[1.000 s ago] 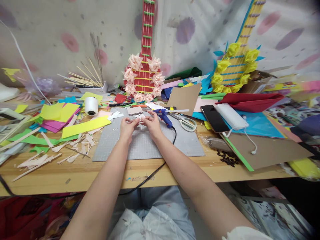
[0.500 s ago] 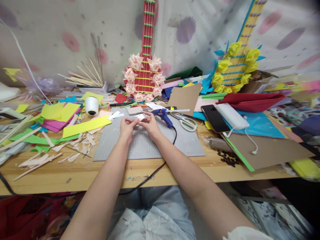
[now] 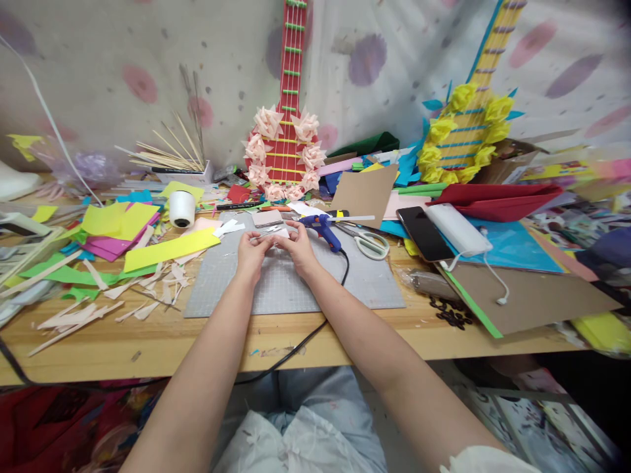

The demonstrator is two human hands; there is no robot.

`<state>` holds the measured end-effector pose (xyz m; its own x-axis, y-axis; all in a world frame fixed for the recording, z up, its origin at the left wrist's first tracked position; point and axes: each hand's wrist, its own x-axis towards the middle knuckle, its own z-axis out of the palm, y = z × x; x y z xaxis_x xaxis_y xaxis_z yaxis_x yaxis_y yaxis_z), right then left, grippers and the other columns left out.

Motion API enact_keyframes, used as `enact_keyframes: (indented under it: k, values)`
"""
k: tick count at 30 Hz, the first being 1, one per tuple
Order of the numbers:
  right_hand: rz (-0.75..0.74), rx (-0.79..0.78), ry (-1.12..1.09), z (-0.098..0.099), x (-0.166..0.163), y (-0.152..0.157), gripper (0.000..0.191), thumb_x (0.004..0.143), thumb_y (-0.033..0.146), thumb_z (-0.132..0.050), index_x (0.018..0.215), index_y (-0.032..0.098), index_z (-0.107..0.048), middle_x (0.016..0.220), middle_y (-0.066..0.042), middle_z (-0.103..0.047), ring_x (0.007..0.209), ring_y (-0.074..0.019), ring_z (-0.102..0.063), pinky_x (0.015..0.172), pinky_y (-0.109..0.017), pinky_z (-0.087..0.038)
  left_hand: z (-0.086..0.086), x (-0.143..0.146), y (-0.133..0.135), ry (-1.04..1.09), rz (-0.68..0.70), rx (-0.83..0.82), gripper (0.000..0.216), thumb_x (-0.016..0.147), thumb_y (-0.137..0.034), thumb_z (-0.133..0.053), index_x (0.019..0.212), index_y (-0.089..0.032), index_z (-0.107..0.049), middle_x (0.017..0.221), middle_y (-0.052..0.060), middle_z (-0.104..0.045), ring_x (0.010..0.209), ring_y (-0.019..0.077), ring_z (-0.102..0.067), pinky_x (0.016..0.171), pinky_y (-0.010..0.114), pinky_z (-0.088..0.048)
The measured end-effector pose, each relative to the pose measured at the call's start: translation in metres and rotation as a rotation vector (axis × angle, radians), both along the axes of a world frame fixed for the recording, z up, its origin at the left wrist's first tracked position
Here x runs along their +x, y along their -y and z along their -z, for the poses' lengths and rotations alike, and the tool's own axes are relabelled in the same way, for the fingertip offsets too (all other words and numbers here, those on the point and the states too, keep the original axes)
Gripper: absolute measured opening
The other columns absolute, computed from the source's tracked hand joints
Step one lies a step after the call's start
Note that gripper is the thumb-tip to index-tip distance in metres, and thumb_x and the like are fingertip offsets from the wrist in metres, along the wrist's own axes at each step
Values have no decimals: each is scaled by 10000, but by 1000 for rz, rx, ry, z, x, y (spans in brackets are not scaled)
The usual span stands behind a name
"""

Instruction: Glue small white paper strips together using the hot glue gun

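Both my hands meet over the far part of a grey cutting mat (image 3: 296,289). My left hand (image 3: 251,253) and my right hand (image 3: 297,244) pinch a small pale paper piece (image 3: 280,233) between their fingertips, fingers closed on it. A blue glue gun (image 3: 323,230) lies just right of my right hand, its black cord (image 3: 315,325) running off the table's front edge. Small white paper bits (image 3: 227,228) lie left of my hands.
Scissors (image 3: 367,243), a black phone (image 3: 424,233) and a white power bank (image 3: 456,230) lie to the right. Coloured paper sheets (image 3: 118,223), a white thread spool (image 3: 181,209) and paper scraps cover the left. Two paper guitars (image 3: 286,131) lean on the wall.
My hands have stayed in place over the mat; the fingers shifted slightly on the small paper piece, which now sits lower between them.
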<state>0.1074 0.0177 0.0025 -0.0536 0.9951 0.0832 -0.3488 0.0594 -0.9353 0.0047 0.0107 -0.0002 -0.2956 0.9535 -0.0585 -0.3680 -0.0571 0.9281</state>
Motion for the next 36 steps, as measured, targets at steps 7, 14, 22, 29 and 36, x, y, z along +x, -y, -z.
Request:
enact_keyframes:
  k: [7,14,22,29,36]
  values:
    - [144,26,90,3,3,-4,437,594,218,-654,957,208,-412,648,58,-564,584,-101,-559,611,-256,-475,-4,4,4,-140,-50,-25,436,490,-234,-706,790,-193,-392,612,-25,-630,540,98,-572,590,219,-400]
    - [219,59,138,1,3,-2,395,604,212,-632,928,210,-407,599,76,-540,551,-106,-549,580,-261,-477,-2,7,2,-188,-128,-34,411,516,-227,-687,793,-198,-385,599,-30,-621,533,98,-570,604,225,-410]
    - [224,88,112,3,3,-2,407,607,241,-639,938,210,-406,594,83,-537,546,-94,-545,576,-242,-474,-5,12,3,-47,-159,-46,473,516,-169,-707,778,-209,-315,588,-46,-608,528,94,-583,621,236,-448]
    - [204,87,102,0,3,0,386,617,218,-629,933,213,-409,612,72,-554,581,-106,-553,621,-263,-467,-7,15,0,80,-152,-104,486,545,-103,-701,787,-216,-295,618,-50,-610,532,84,-583,632,239,-478]
    - [218,72,101,-3,5,0,395,604,225,-639,921,211,-406,618,71,-551,572,-103,-546,627,-256,-451,-14,16,0,175,-102,-190,491,546,-67,-714,806,-210,-322,626,-26,-600,549,111,-592,606,260,-504]
